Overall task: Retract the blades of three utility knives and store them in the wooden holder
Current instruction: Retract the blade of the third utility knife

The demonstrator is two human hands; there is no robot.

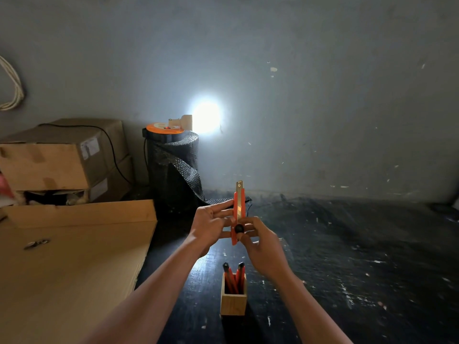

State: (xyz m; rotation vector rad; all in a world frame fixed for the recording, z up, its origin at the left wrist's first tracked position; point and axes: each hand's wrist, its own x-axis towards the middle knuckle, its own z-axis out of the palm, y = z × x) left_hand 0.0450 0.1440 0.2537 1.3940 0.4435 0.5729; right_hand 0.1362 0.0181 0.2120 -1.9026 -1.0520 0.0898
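I hold an orange utility knife [239, 207] upright in front of me, its metal blade sticking out a little past the top. My left hand [211, 225] grips the body from the left side. My right hand [260, 247] holds the lower part, with the thumb at the black slider knob. Below my hands a small square wooden holder [233, 302] stands on the black table, with two orange knives [234, 278] in it, black ends up.
A large flat cardboard sheet [69, 266] covers the table's left side. Stacked cardboard boxes [64, 157] stand at the back left. A roll of dark bubble wrap [173, 170] with an orange cable reel and a bright lamp [206, 117] on top stands by the wall.
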